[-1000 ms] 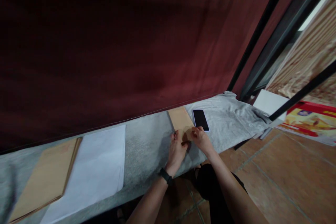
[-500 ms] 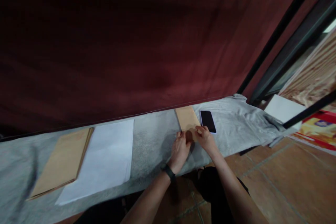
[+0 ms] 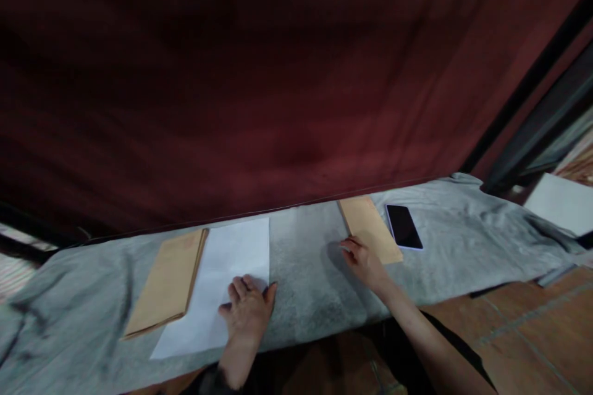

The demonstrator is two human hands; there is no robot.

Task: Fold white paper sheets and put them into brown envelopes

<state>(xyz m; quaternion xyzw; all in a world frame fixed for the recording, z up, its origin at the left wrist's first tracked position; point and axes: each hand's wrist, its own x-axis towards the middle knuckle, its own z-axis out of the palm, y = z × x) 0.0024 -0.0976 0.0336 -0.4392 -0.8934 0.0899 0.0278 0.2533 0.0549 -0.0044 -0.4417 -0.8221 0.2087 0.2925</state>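
My left hand (image 3: 249, 308) lies with fingers spread on the white paper (image 3: 231, 247), near its right edge. To the left, a stack of brown envelopes (image 3: 164, 281) overlaps that paper. My right hand (image 3: 364, 264) hovers beside a single brown envelope (image 3: 370, 228), over its lower left side. Its fingers are loosely bent, and nothing shows between them. Just right of this envelope lies a phone (image 3: 404, 226) with a dark screen and a pale purple edge.
A grey cloth (image 3: 306, 284) covers the long narrow surface. Behind it hangs a dark red curtain (image 3: 287, 105). At the right stand dark frame bars (image 3: 532, 86) and a white box-like object (image 3: 563, 203). Brown floor tiles (image 3: 523, 321) show at the lower right.
Both hands have come off the single envelope. My left hand has moved left onto the white paper; my right hand has drawn to the envelope's left side. The view has shifted left.
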